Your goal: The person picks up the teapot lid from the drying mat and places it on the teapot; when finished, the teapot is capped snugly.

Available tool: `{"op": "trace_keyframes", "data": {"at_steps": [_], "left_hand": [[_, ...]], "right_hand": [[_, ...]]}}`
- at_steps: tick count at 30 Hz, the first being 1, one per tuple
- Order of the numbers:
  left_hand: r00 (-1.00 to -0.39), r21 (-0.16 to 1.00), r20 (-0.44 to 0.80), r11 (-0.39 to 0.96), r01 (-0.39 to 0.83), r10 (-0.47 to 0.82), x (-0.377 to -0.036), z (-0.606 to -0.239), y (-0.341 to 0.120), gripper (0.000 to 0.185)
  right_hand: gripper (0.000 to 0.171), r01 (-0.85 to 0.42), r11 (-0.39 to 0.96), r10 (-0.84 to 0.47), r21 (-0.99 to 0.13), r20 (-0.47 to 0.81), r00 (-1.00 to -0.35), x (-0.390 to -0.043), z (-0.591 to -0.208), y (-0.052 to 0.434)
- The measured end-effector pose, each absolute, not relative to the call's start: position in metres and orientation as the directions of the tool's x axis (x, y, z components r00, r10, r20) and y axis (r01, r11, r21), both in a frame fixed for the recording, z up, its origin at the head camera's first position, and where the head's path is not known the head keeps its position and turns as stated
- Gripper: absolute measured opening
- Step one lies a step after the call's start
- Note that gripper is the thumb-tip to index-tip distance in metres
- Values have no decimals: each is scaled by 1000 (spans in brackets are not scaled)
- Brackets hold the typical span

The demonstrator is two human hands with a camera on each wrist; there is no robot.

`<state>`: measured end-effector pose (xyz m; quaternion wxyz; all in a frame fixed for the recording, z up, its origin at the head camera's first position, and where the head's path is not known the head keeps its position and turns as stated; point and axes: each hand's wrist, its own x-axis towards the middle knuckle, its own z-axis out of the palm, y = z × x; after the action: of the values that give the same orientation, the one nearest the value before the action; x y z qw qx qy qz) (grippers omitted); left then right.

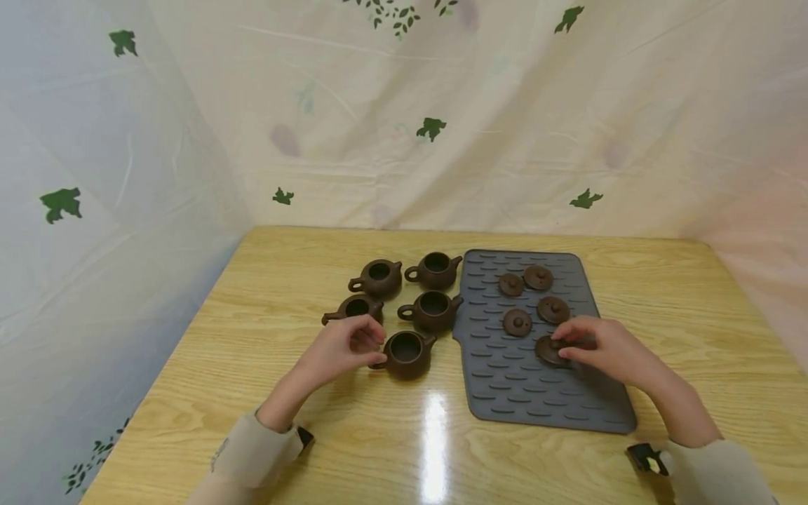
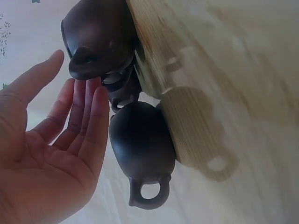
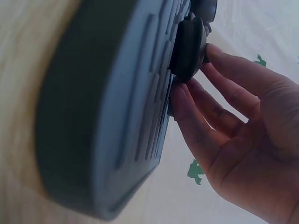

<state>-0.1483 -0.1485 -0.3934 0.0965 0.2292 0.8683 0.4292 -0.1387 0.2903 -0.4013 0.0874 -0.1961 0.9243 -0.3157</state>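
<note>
A person's right hand [image 1: 606, 347] pinches a round brown clay lid [image 1: 550, 350], lying flat, knob up, on a grey ribbed mat [image 1: 536, 393]. Their left hand [image 1: 344, 345], fingers relaxed, touches the nearest lidless brown clay teapot [image 1: 406, 354], spout pointing right.

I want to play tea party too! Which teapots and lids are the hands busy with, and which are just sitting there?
Busy with:
- left hand, fingers by the nearest teapot
- right hand, fingers on the nearest lid
- grey ribbed mat under that lid

Just sitting there:
- four other open teapots
- four other lids on the mat
- wooden table
</note>
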Motion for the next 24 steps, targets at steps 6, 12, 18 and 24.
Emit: {"op": "trace_keyframes", "data": {"at_steps": [6,12,18,24], "left_hand": [[-869,797,4,524,302,495,-149,-397,-148,21],[-867,790,0,531,306,499,-148,-400,-147,20],[-866,789,13,527,316,500,-147,-401,-147,20],[-873,782,4,542,307,489,-148,-402,-147,18]], "right_hand": [[14,-305,727,-404,-616,-24,-915,-140,-404,290],[13,-316,729,-400,-607,-3,-916,-140,-404,288],[14,-326,724,-405,-607,9,-914,-140,-402,285],[14,-360,721,-416,-592,45,-908,-141,-400,281]]}}
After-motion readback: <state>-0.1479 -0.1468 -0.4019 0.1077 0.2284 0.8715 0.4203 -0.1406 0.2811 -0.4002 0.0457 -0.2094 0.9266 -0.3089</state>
